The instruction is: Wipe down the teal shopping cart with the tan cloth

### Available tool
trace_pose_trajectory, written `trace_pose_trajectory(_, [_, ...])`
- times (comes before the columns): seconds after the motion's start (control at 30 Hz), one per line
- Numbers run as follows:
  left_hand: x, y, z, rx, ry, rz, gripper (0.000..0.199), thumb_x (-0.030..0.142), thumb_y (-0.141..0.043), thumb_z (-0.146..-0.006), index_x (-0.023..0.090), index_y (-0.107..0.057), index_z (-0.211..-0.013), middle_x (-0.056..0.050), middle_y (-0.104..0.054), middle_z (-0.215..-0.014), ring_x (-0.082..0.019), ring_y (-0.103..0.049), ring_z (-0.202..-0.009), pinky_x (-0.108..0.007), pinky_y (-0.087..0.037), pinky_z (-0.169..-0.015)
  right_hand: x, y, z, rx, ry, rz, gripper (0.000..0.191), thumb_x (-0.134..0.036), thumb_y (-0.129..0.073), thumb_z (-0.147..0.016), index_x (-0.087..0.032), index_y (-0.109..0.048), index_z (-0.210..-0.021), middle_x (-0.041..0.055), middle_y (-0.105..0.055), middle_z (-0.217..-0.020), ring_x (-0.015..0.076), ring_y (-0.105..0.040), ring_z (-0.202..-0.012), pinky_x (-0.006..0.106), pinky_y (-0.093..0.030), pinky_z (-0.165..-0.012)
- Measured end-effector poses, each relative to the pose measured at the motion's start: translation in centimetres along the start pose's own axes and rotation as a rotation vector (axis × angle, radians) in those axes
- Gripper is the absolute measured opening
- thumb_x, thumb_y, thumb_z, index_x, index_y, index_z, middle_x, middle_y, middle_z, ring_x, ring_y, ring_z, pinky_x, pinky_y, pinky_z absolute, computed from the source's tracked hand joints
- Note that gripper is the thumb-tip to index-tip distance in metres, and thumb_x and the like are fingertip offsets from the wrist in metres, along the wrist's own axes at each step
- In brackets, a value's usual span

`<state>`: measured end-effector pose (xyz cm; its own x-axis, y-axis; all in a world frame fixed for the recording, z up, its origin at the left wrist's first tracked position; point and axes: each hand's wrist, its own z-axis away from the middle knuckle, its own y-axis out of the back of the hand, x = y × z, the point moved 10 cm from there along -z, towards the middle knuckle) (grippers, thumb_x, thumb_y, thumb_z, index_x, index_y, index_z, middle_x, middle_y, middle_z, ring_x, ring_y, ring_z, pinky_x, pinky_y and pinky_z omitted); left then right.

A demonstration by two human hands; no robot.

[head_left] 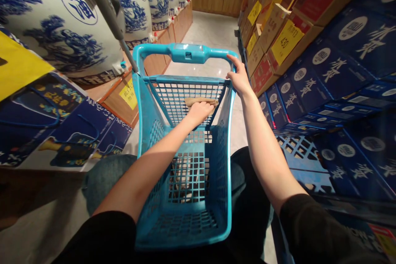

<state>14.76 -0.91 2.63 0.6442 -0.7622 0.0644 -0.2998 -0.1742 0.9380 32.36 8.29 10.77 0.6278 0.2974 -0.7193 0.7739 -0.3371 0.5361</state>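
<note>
A blue plastic shopping cart (187, 51) with mesh sides stands between my knees, its basket open toward me. My left hand (201, 113) reaches into it and presses a folded tan cloth (201, 101) against the sloping mesh panel below the handle. The fingers are closed over the cloth, and part of it is hidden under them. My right hand (239, 76) grips the cart's upper right corner, its fingers around the frame by the handle's end.
A grey pole (103, 2) meets the cart's upper left corner. Large blue-and-white jars (74, 29) line the left, above printed blue boxes (71, 123). Blue cartons (324, 57) and cardboard boxes with yellow price signs (284, 41) are stacked along the right. A pale aisle floor (213, 29) runs ahead.
</note>
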Motion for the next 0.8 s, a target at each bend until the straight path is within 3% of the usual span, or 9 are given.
trace_pose_trajectory(0.07, [0.0,1.6,-0.1,0.022,-0.003,-0.024,0.029,0.009,-0.069,-0.103,0.015,-0.082,-0.127,-0.019,-0.085,-0.119,-0.035,-0.08,-0.12,-0.044,-0.064,-0.101,-0.1,-0.1,0.0,-0.001,0.013,0.004,0.076,-0.025,-0.065,-0.088,-0.034,-0.062,-0.164,0.0095,-0.065,-0.16,0.036,-0.05,-0.163,0.068,-0.033,-0.146])
trace_pose_trajectory(0.17, [-0.5,5.2,-0.3,0.169,0.008,-0.066,0.032,0.012,-0.063,-0.109,0.017,-0.079,-0.137,-0.017,-0.085,-0.126,-0.035,-0.078,-0.124,-0.045,-0.061,-0.102,-0.1,-0.2,-0.1,-0.004,0.018,0.046,0.074,-0.027,-0.066,-0.091,-0.036,-0.06,-0.164,0.0085,-0.063,-0.163,0.0364,-0.047,-0.165,0.07,-0.031,-0.147])
trace_pose_trajectory(0.23, [-0.6,6.6,-0.4,0.231,0.007,-0.074,0.032,0.013,-0.06,-0.112,0.018,-0.079,-0.137,-0.015,-0.085,-0.128,-0.034,-0.078,-0.125,-0.045,-0.06,-0.105,0.2,-0.2,-0.2,-0.007,0.0,0.071,0.075,-0.027,-0.067,-0.091,-0.035,-0.059,-0.166,0.009,-0.062,-0.164,0.0371,-0.047,-0.165,0.07,-0.033,-0.146])
trace_pose_trajectory(0.3, [-0.6,6.0,-0.7,0.166,0.034,-0.088,0.033,0.012,-0.054,-0.115,0.016,-0.08,-0.135,-0.017,-0.085,-0.127,-0.034,-0.077,-0.126,-0.045,-0.059,-0.105,0.3,-0.2,-0.2,-0.012,-0.014,0.07,0.078,-0.025,-0.066,-0.089,-0.035,-0.059,-0.167,0.0092,-0.062,-0.163,0.0377,-0.049,-0.163,0.071,-0.038,-0.144])
trace_pose_trajectory(0.43, [-0.4,2.1,-0.8,-0.107,0.135,-0.108,0.037,0.006,-0.05,-0.116,0.013,-0.079,-0.136,-0.02,-0.085,-0.127,-0.033,-0.08,-0.124,-0.042,-0.062,-0.098,-0.7,-0.1,0.0,-0.045,-0.005,0.089,0.079,-0.024,-0.065,-0.088,-0.038,-0.06,-0.166,0.008,-0.066,-0.154,0.0366,-0.057,-0.156,0.068,-0.045,-0.14])
trace_pose_trajectory(0.5, [0.2,1.3,-0.7,-0.137,0.144,-0.1,0.038,0.005,-0.052,-0.115,0.014,-0.078,-0.141,-0.02,-0.085,-0.131,-0.033,-0.081,-0.125,-0.043,-0.063,-0.099,-1.4,0.0,0.3,-0.059,0.0,0.134,0.071,-0.025,-0.064,-0.091,-0.033,-0.065,-0.161,0.0106,-0.065,-0.152,0.0374,-0.06,-0.153,0.068,-0.045,-0.141])
trace_pose_trajectory(0.63, [0.4,2.3,-1.0,-0.121,0.15,-0.078,0.039,0.004,-0.057,-0.11,0.015,-0.079,-0.141,-0.02,-0.085,-0.135,-0.035,-0.083,-0.124,-0.044,-0.066,-0.098,-1.8,0.0,0.7,-0.082,-0.028,0.217,0.044,-0.025,-0.067,-0.095,-0.021,-0.079,-0.136,0.0164,-0.061,-0.153,0.0405,-0.067,-0.148,0.067,-0.041,-0.144])
trace_pose_trajectory(0.8, [-0.2,6.5,-1.9,0.18,0.104,-0.021,0.037,0.003,-0.057,-0.105,0.016,-0.081,-0.129,-0.015,-0.086,-0.125,-0.033,-0.081,-0.125,-0.042,-0.064,-0.104,-1.9,0.0,0.9,-0.064,0.009,0.084,0.03,-0.024,-0.066,-0.096,-0.023,-0.083,-0.121,0.0126,-0.065,-0.14,0.0383,-0.066,-0.147,0.063,-0.043,-0.144])
